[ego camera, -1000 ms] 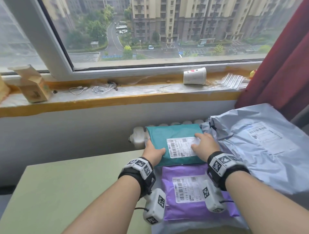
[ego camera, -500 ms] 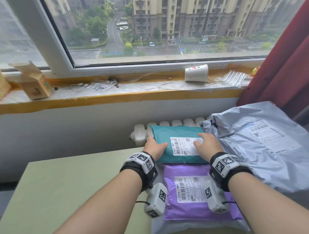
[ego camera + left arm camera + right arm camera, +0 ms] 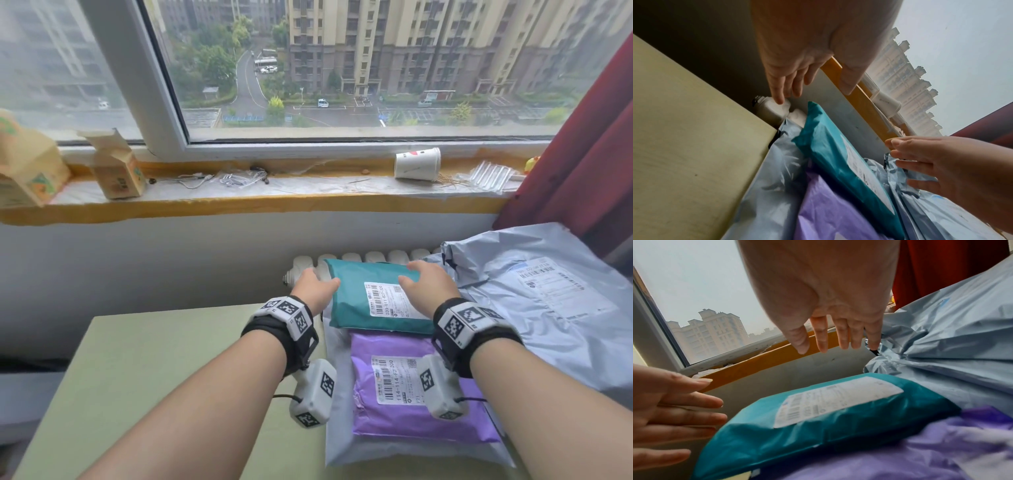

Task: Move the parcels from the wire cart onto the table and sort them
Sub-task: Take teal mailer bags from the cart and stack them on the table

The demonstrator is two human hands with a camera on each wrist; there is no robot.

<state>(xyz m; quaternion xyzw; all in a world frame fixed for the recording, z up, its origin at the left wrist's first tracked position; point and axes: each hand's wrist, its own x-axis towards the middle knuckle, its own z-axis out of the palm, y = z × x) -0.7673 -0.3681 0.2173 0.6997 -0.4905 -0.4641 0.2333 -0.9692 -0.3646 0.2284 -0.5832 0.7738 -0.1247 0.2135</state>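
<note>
My left hand (image 3: 313, 289) and right hand (image 3: 426, 286) have come off the teal parcel (image 3: 368, 298). Half a second ago both palms pressed flat on it; now they hover with fingers straight and spread, the left just off its left edge, the right above its far right corner, grasping nothing. Both wrist views show air between fingers and wrapper.

I read that as the teal parcel being placed. It lies at the centre of the head view, its label up, its near edge overlapping the purple parcel (image 3: 421, 394). Both rest on a flat pale grey parcel (image 3: 346, 445) on the green table (image 3: 154, 377). A big crumpled grey parcel (image 3: 548, 308) fills the right of the frame, touching the teal one.

The wire cart is out of every picture, so I cannot say how many parcels remain. The labels are too small to read, and the lower frame edge cuts off the table's near edge.
</note>
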